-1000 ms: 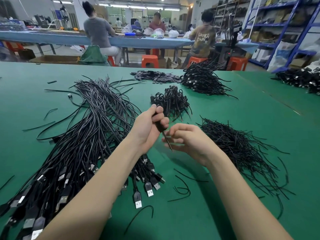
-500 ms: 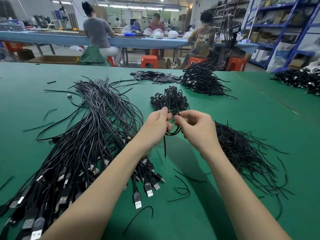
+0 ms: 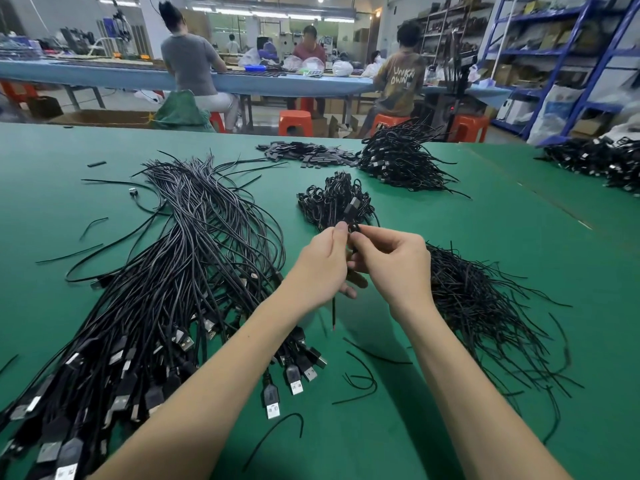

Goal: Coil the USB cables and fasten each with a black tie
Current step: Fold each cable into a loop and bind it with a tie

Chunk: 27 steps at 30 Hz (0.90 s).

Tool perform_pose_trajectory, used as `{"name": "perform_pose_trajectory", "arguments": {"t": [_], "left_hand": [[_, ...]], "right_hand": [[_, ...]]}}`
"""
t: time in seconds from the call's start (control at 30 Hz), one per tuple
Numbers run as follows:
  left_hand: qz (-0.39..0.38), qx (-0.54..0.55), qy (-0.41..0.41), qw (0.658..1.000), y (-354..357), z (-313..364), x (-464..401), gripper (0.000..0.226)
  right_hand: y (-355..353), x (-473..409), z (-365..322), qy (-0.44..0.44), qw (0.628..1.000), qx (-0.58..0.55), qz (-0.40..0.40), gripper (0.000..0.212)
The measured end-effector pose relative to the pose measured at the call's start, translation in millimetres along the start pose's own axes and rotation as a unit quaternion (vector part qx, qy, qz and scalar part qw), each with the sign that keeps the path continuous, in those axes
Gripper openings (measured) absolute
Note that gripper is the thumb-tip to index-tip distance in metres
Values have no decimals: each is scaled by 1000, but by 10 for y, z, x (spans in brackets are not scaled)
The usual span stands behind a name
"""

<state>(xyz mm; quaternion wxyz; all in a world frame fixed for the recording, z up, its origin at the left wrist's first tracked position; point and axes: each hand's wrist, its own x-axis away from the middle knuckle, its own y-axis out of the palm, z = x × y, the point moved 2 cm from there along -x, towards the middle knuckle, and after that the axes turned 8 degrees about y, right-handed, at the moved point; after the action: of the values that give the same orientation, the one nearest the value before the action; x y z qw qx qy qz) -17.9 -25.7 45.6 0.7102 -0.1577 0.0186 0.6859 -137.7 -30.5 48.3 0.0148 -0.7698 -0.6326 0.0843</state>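
Observation:
My left hand [image 3: 322, 268] and my right hand [image 3: 394, 265] meet above the green table [image 3: 485, 237], both pinching one small coiled black USB cable [image 3: 352, 211]. Its plug sticks up above my fingertips, and a thin black tail [image 3: 334, 313] hangs down below my hands. A big bundle of loose USB cables [image 3: 166, 289] lies to the left with plugs toward me. A heap of black ties [image 3: 485, 306] lies on the right. A small pile of coiled cables [image 3: 332, 199] sits just behind my hands.
A larger pile of coiled cables [image 3: 398, 157] and a heap of flat black parts [image 3: 304, 154] lie farther back. More cables [image 3: 595, 161] lie at the far right. Stray ties [image 3: 360, 382] lie near me. People sit at a blue bench [image 3: 104, 76] behind.
Both hands have risen and come together over the coil. The right hand, apart and lower a second ago, now pinches the cable beside the left, and the coil looks tighter.

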Motion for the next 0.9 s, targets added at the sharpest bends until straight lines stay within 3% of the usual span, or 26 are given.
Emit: {"name": "perform_pose_trajectory", "arguments": {"t": [0.23,0.3,0.43,0.57,0.73,0.83,0.9], "left_hand": [[73,-186,60,978,-52,95,54,39],[43,-245,75,966,-33,130,65,30],[-51,-283,91,953,37,148,79,18],[-93,-242,79,963,48,121,80,20],[-55,9,15,998,109,71,71,10],[-37,56,4,998,97,-18,66,12],[-14,81,-10,997,52,-71,49,14]], "right_hand": [[9,25,-118,47,991,-88,-93,12],[0,45,-163,47,989,-88,-107,9],[-64,27,-154,31,997,-40,-53,10],[-126,-13,-153,16,999,17,-37,19],[-168,-61,-88,63,997,-34,2,19],[-166,-47,-93,83,994,-57,-43,14],[-229,-47,-135,110,988,-19,-103,22]]}}
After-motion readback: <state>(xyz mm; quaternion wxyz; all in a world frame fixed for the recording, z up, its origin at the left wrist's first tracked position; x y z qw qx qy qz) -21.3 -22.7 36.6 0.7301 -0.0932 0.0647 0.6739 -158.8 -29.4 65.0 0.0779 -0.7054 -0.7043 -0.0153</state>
